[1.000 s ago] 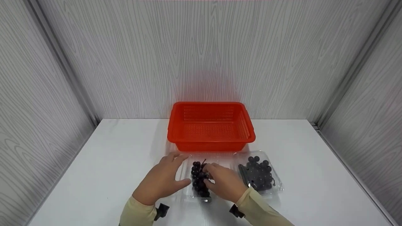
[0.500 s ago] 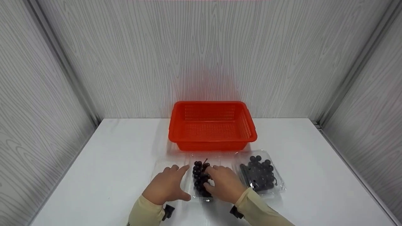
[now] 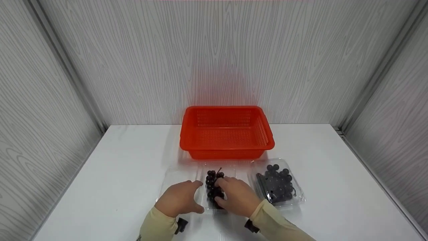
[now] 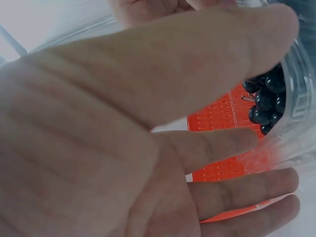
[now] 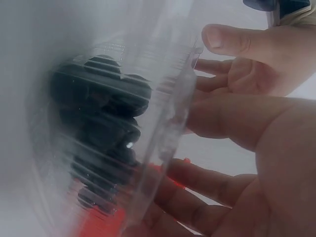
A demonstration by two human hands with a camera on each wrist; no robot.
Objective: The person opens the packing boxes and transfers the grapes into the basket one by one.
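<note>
With thumb and index finger parted, the right hand (image 3: 240, 196) arches over a bunch of dark grapes (image 3: 210, 186) from 4 o'clock. Its fingertips lie at the fruit, yet I cannot tell whether they grip it, merely touch it or stop just short; the right wrist view, hazy through plastic, hides the finger ends behind the container wall. The bunch lies in a clear tray (image 3: 230, 169), stem pointing toward 1 o'clock, its right side partly covered by that hand.

At about 8 o'clock the left hand (image 3: 180, 199) is released, thumb and fingers wide apart in a C, holding nothing. Whether it touches the tray's edge is unclear. In the left wrist view its thumb crosses the upper frame and hides part of the fruit. Beneath and beyond it, toward 10 o'clock, a clear flap (image 3: 174, 174) barely shows against the white tabletop (image 3: 123, 164).

At 3 o'clock sits a second clear pack (image 3: 283, 163) with more dark grapes; a black strip along its left side is hard to make out. At 12 o'clock stands a red basket (image 3: 227, 154). Both pale sleeves (image 3: 282, 225) are cut off at the bottom edge.
</note>
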